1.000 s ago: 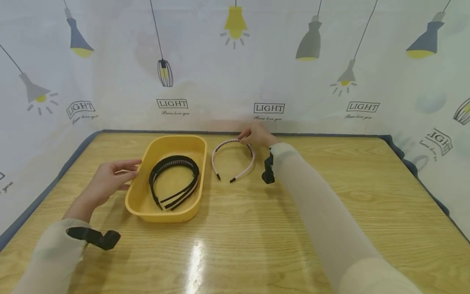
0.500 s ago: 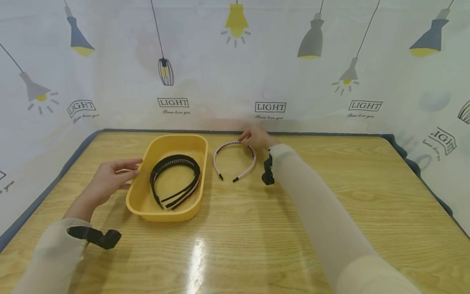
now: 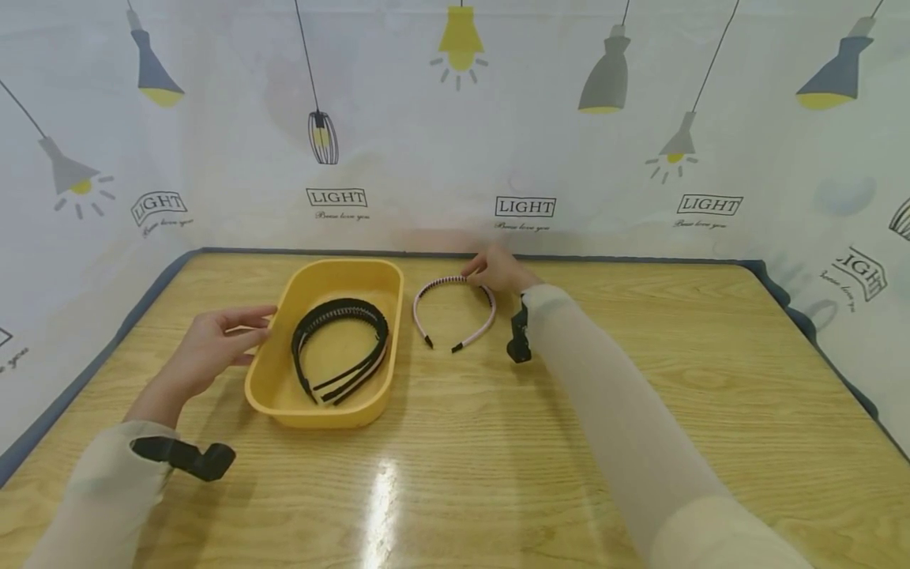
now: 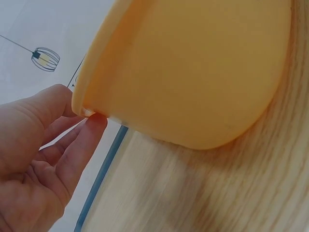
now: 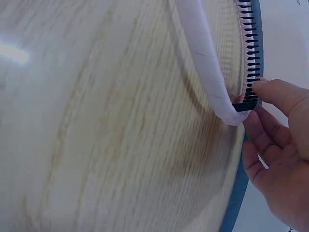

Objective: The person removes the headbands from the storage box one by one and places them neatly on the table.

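Note:
In the head view my right hand (image 3: pixel 498 270) pinches the top of a thin pink headband (image 3: pixel 491 314) with black comb teeth and black end tips. In the right wrist view the thumb lies on the teeth (image 5: pixel 249 63) and fingers are behind the band; a shadow falls on the table beside it. My left hand (image 3: pixel 213 348) is at the left side of a yellow plastic basin (image 3: pixel 323 419). Its fingertips hold the basin's rim (image 4: pixel 82 92) in the left wrist view. Inside the basin several dark headbands (image 3: pixel 341 307) lie overlapped.
A wood-grain table (image 3: pixel 569 490) with a dark blue edge (image 3: pixel 640 260) carries everything. A white curtain (image 3: pixel 426 142) printed with lamps stands behind it and at the sides. Black camera mounts (image 3: pixel 183 457) sit on both wrists.
The pink headband's top has come down slightly toward the table, with the right hand still pinching it. The left hand and the basin keep their places; the view has shifted a little.

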{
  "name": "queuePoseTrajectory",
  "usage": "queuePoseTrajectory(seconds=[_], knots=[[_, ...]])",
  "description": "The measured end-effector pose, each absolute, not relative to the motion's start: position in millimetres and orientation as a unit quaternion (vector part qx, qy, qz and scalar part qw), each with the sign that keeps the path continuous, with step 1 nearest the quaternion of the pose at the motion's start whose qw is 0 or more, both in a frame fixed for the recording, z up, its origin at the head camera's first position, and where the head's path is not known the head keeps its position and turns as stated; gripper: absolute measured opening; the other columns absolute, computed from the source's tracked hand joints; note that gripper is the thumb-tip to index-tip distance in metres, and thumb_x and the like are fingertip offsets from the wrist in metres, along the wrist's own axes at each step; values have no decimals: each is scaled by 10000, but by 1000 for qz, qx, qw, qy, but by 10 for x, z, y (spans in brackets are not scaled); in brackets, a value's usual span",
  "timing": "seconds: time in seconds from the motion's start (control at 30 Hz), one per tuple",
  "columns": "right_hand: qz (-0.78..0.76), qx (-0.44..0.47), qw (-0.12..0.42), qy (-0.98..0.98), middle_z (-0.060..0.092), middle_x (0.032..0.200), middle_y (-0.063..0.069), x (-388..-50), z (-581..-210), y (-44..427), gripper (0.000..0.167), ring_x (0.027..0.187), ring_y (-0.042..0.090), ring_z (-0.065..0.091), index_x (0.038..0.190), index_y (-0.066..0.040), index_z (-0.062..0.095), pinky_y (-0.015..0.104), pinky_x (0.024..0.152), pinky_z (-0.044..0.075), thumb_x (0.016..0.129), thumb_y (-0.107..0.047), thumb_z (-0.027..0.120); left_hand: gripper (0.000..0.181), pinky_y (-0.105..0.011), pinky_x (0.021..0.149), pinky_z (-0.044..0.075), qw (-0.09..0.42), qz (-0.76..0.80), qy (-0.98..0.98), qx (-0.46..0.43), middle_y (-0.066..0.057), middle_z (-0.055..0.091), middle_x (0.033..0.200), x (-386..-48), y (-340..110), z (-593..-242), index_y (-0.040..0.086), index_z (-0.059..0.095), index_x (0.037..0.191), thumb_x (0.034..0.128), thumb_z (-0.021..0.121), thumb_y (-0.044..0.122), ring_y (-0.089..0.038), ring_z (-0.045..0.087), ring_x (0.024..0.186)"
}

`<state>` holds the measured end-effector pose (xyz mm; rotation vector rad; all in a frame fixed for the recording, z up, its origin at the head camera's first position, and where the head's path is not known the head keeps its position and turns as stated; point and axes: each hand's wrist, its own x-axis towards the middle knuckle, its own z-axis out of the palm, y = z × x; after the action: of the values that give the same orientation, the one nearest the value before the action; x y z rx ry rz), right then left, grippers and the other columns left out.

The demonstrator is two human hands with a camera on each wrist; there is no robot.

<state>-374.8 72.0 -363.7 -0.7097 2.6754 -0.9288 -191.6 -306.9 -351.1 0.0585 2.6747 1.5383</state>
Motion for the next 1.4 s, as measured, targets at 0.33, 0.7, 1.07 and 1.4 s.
queuePoseTrajectory(seconds=[0.33, 0.7, 1.07, 1.4], knots=[[-308, -240, 100, 915, 642, 1030, 157, -3779, -3704, 715, 194, 807, 182, 548, 1044, 9, 680, 218, 623, 451, 875, -37, 597, 497, -302, 688, 555, 27, 506, 862, 18, -137, 513, 1072, -1917, -3071, -3520, -75, 420, 1324, 918, 571, 167, 74, 553, 854], [-333, -221, 103, 911, 613, 1076, 163, -3758, -3697, 769, 215, 846, 211, 545, 1072, 9, 664, 240, 636, 465, 886, -57, 578, 503, -294, 683, 554, 21, 505, 862, 23, -89, 516, 1054, -1922, -3064, -3522, -89, 418, 1318, 916, 576, 170, 84, 546, 851], [-354, -210, 115, 904, 571, 1153, 184, -3738, -3565, 830, 256, 1001, 276, 525, 1116, 20, 635, 345, 824, 473, 882, -37, 547, 522, -295, 692, 553, 26, 492, 870, 26, -211, 480, 1134, -1922, -3085, -3530, -75, 402, 1334, 923, 565, 202, 96, 531, 852], [-348, -230, 119, 901, 593, 1165, 151, -3680, -3437, 801, 279, 1093, 262, 522, 1166, 8, 611, 341, 884, 462, 913, -96, 552, 520, -301, 683, 555, 21, 499, 866, 31, -98, 522, 1056, -1927, -3086, -3536, -94, 408, 1320, 918, 574, 190, 85, 545, 850]])
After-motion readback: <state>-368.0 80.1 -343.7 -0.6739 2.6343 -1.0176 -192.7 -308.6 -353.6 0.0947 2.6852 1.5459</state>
